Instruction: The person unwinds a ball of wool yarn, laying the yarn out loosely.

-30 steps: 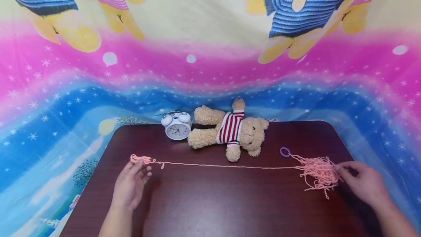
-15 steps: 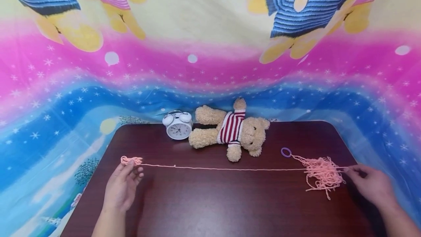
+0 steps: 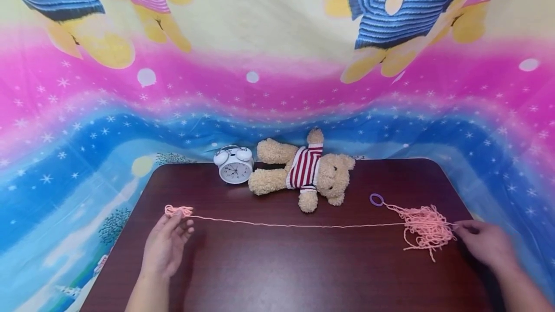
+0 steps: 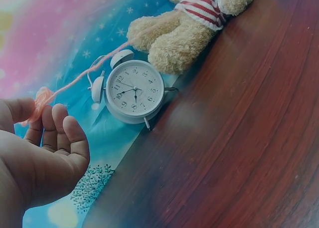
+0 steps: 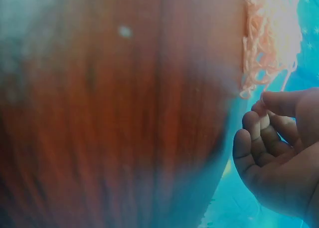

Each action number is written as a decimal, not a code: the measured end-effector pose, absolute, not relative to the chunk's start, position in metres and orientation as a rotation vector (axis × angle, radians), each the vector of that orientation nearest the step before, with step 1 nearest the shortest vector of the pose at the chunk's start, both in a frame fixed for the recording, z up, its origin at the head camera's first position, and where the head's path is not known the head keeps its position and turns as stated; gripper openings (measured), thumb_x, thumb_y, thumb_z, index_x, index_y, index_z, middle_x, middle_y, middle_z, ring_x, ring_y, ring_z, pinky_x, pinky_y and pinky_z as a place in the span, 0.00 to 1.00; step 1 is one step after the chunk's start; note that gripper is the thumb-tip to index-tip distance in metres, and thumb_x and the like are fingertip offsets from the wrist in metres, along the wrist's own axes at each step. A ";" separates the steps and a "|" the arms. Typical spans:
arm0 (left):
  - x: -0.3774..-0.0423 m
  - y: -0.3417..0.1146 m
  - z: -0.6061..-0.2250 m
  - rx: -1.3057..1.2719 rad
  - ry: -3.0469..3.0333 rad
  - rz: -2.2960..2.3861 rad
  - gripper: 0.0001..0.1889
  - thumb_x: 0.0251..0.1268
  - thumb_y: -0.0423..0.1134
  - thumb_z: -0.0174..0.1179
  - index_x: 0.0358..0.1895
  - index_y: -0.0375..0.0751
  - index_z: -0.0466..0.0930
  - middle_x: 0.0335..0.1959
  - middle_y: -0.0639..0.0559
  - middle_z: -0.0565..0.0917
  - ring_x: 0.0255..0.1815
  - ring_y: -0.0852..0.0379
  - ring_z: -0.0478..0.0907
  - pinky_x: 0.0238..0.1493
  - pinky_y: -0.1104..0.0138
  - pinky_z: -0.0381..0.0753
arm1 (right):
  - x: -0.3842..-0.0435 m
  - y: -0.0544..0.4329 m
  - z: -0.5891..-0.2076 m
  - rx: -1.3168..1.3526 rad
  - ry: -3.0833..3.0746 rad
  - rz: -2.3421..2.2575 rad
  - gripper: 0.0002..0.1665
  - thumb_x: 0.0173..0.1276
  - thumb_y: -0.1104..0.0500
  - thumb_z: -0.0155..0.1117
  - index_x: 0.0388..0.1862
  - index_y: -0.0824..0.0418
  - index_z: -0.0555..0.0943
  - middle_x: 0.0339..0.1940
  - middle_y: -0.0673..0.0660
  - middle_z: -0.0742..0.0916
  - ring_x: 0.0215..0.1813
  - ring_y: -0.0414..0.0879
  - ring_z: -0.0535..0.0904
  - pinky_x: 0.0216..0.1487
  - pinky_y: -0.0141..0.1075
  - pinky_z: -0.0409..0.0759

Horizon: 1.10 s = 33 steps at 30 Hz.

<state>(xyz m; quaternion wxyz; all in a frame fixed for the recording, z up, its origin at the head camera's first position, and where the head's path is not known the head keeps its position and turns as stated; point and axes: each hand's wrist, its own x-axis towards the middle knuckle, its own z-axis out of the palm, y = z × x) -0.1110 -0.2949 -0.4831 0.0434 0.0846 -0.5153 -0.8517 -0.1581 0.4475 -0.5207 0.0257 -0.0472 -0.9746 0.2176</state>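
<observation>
At the left of the table, my left hand [image 3: 166, 244] pinches a small looped bundle of peach yarn [image 3: 178, 211] between thumb and fingers. A single strand [image 3: 299, 226] runs from it across the table, nearly taut, to a loose tangled heap of the same yarn [image 3: 427, 227] at the right. My right hand [image 3: 490, 242] pinches yarn at the right side of that heap. In the right wrist view the thumb and index fingertip meet at a strand beneath the heap [image 5: 271, 38]. A purple ring [image 3: 376, 200] hangs off the heap's upper left on a short length of yarn.
A white twin-bell alarm clock [image 3: 234, 165] stands at the back of the dark wooden table [image 3: 277, 273]. Right of it a plush bear [image 3: 303, 170] in a red-and-white striped shirt lies on its side. A printed curtain [image 3: 260, 90] hangs behind the table.
My left hand moved outward to the left, straightening kinks from the strand, then came back slightly right. My right hand drew yarn out to the right of the heap, then eased back a little.
</observation>
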 end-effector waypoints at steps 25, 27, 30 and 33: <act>-0.119 -0.272 -0.484 0.290 -1.635 -2.584 0.09 0.83 0.42 0.53 0.55 0.46 0.78 0.44 0.57 0.85 0.41 0.61 0.80 0.46 0.68 0.81 | -0.152 0.454 -0.503 -0.079 -3.032 0.724 0.23 0.71 0.66 0.59 0.63 0.71 0.79 0.52 0.71 0.88 0.31 0.46 0.76 0.29 0.35 0.66; -0.119 -0.272 -0.484 0.284 -1.639 -2.583 0.09 0.83 0.42 0.53 0.55 0.46 0.78 0.44 0.57 0.85 0.42 0.61 0.80 0.46 0.68 0.81 | -0.152 0.455 -0.503 -0.083 -3.022 0.730 0.24 0.70 0.67 0.57 0.64 0.71 0.78 0.53 0.73 0.87 0.24 0.44 0.70 0.25 0.37 0.65; -0.118 -0.271 -0.484 0.276 -1.646 -2.577 0.09 0.83 0.42 0.52 0.55 0.46 0.79 0.45 0.57 0.85 0.42 0.61 0.80 0.46 0.68 0.81 | -0.153 0.460 -0.503 -0.101 -3.002 0.694 0.23 0.71 0.66 0.58 0.63 0.71 0.79 0.51 0.72 0.88 0.24 0.40 0.70 0.25 0.38 0.66; -0.117 -0.272 -0.483 0.277 -1.657 -2.566 0.09 0.84 0.43 0.52 0.55 0.47 0.80 0.45 0.57 0.85 0.42 0.62 0.80 0.46 0.68 0.81 | -0.153 0.465 -0.503 -0.130 -2.981 0.674 0.20 0.72 0.62 0.61 0.60 0.70 0.81 0.46 0.71 0.89 0.30 0.40 0.77 0.30 0.39 0.70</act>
